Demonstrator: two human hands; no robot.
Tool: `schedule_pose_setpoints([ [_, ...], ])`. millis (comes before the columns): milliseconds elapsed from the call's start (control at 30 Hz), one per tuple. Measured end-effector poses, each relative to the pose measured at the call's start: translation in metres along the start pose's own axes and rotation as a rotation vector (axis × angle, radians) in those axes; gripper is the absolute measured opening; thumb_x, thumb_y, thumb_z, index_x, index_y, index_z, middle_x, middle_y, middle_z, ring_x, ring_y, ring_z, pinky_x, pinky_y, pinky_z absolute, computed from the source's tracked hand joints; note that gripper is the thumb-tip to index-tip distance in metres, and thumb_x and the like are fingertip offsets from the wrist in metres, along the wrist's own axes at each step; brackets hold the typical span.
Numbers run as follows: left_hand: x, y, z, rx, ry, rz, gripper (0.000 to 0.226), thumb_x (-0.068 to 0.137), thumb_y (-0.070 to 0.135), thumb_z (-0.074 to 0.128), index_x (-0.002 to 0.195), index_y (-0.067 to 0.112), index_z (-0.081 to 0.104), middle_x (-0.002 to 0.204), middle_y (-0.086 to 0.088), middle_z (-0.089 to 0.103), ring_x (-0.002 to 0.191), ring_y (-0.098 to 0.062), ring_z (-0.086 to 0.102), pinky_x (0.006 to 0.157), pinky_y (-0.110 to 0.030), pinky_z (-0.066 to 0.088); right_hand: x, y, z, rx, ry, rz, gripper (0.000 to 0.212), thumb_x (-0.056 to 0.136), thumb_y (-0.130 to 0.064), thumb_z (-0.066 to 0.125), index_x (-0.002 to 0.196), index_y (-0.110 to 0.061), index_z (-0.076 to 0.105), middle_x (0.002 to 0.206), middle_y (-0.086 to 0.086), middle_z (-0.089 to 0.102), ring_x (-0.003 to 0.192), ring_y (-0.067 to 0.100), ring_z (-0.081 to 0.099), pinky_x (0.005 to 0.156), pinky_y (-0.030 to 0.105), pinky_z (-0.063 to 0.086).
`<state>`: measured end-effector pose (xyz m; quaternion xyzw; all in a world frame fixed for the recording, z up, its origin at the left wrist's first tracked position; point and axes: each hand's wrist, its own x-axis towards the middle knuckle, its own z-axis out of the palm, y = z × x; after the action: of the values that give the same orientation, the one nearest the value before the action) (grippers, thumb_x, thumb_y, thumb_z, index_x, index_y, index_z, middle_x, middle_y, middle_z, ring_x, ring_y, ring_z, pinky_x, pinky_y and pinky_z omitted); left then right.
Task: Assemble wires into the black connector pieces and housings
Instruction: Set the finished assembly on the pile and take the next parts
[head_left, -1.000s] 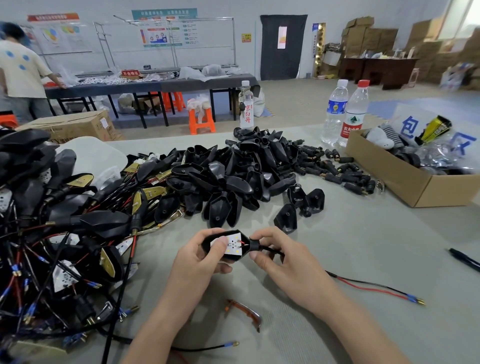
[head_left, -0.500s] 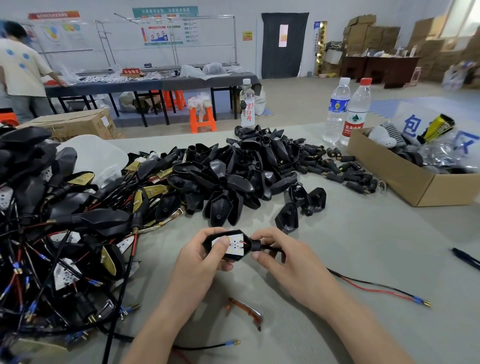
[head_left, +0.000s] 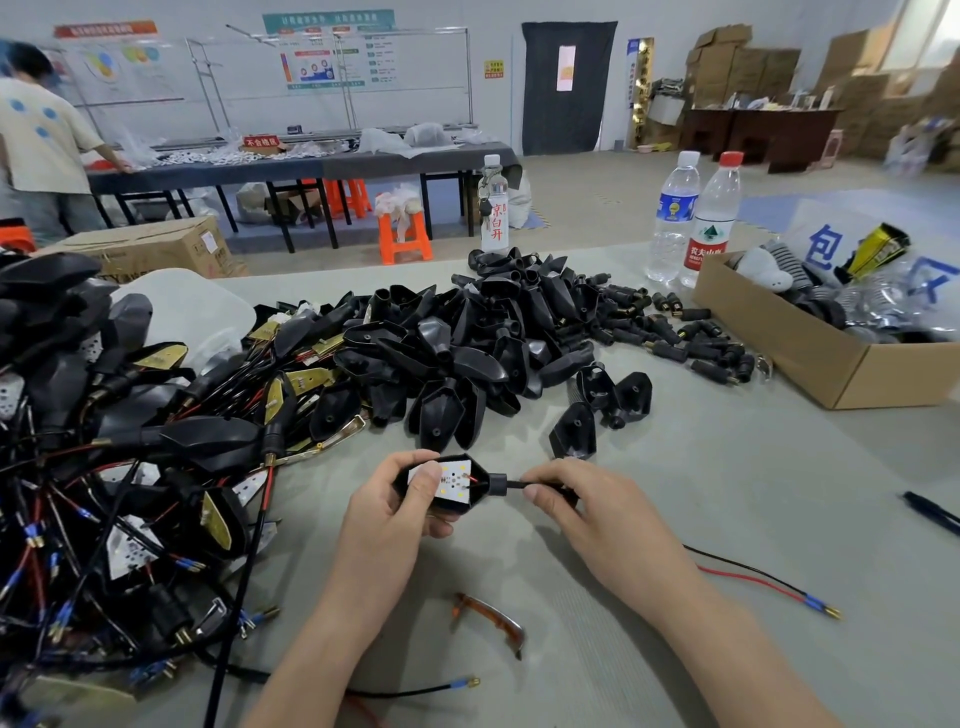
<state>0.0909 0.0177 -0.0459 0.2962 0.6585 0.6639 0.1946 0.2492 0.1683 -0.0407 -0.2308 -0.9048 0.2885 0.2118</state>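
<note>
Left hand (head_left: 395, 519) wraps the black housing (head_left: 480, 488), fingers curled under it and the thumb pressing down on the white board (head_left: 454, 480) seated inside. Right hand (head_left: 597, 525) pinches the black sleeved wire (head_left: 524, 485) between thumb and forefinger, just beside the housing's round neck, its other fingers loosely curled beneath. The housing sits right between the two sets of fingertips, over the grey table (head_left: 753, 467). From under the right palm the red and black leads (head_left: 753, 579) run out away from the fingers to blue-collared tips. Just beyond the fingertips lies the heap of empty black shells (head_left: 467, 353); out past the left knuckles, a tangle of wired assemblies (head_left: 130, 467). Back between the wrists, an amber strip (head_left: 488, 618) lies flat
</note>
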Motion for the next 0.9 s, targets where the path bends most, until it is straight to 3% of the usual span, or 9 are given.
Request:
schedule_pose_setpoints([
  [133,-0.001,-0.001,0.0,0.059,0.003,0.029,0.01,0.101,0.022,0.057,0.103,0.024,0.067,0.083,-0.002,0.077,0.064,-0.02,0.07,0.061,-0.022,0.056,0.0,0.0,0.001,-0.01,0.009,-0.017,0.014,0.1,-0.041,0.051,0.106,-0.04,0.064,0.096,-0.027,0.061,0.098,-0.006,0.053,0.078,0.013,0.041],
  [300,0.0,-0.002,0.002,0.097,0.02,0.031,0.01,0.101,0.022,0.058,0.102,0.025,0.067,0.082,-0.001,0.076,0.065,-0.024,0.07,0.069,-0.036,0.058,-0.001,-0.001,0.003,0.007,0.052,-0.038,0.014,0.1,-0.039,0.053,0.104,-0.036,0.067,0.091,-0.029,0.061,0.094,-0.005,0.055,0.075,0.01,0.039],
  [433,-0.001,0.0,0.001,0.091,0.062,0.044,0.01,0.102,0.025,0.057,0.105,0.025,0.066,0.081,0.0,0.076,0.064,-0.021,0.069,0.068,-0.034,0.058,-0.002,-0.006,0.005,0.012,0.051,-0.055,0.017,0.1,-0.042,0.052,0.111,-0.04,0.065,0.095,-0.034,0.06,0.1,-0.006,0.056,0.08,0.011,0.042],
  [500,0.0,0.003,-0.004,0.082,0.142,0.066,0.009,0.102,0.027,0.056,0.105,0.028,0.064,0.083,0.004,0.075,0.064,-0.019,0.068,0.065,-0.032,0.058,-0.002,-0.007,0.005,0.018,0.035,-0.047,0.022,0.1,-0.045,0.051,0.12,-0.044,0.06,0.101,-0.034,0.06,0.103,-0.007,0.056,0.085,0.013,0.046],
  [600,0.006,0.007,-0.019,0.031,0.346,0.08,0.01,0.103,0.027,0.051,0.103,0.031,0.06,0.084,-0.001,0.072,0.06,-0.017,0.067,0.059,-0.027,0.054,-0.003,-0.005,0.003,-0.016,0.02,-0.018,0.026,0.1,-0.048,0.049,0.125,-0.048,0.052,0.093,-0.036,0.055,0.094,-0.008,0.055,0.079,0.015,0.047],
  [700,0.012,0.01,-0.036,0.017,0.509,0.086,0.01,0.104,0.026,0.047,0.109,0.026,0.055,0.086,-0.002,0.068,0.058,-0.014,0.066,0.059,-0.028,0.051,-0.002,-0.001,-0.001,-0.047,0.01,0.012,0.026,0.1,-0.047,0.05,0.125,-0.044,0.055,0.092,-0.033,0.055,0.089,-0.006,0.055,0.082,0.021,0.048],
  [833,0.012,0.012,-0.05,0.096,0.628,0.113,0.017,0.103,0.029,0.044,0.119,0.023,0.05,0.087,-0.002,0.066,0.057,-0.013,0.067,0.053,-0.015,0.049,-0.004,-0.002,-0.007,-0.03,-0.06,0.019,0.041,0.091,-0.066,0.045,0.118,-0.041,0.062,0.1,-0.025,0.059,0.098,-0.005,0.053,0.085,0.02,0.047],
  [900,0.01,0.013,-0.053,0.166,0.664,0.121,0.019,0.103,0.03,0.044,0.12,0.024,0.048,0.088,0.001,0.064,0.053,-0.006,0.066,0.053,-0.016,0.047,-0.005,-0.003,-0.008,-0.068,-0.097,0.01,0.036,0.091,-0.062,0.05,0.114,-0.04,0.065,0.099,-0.022,0.055,0.097,-0.003,0.051,0.085,0.02,0.046],
])
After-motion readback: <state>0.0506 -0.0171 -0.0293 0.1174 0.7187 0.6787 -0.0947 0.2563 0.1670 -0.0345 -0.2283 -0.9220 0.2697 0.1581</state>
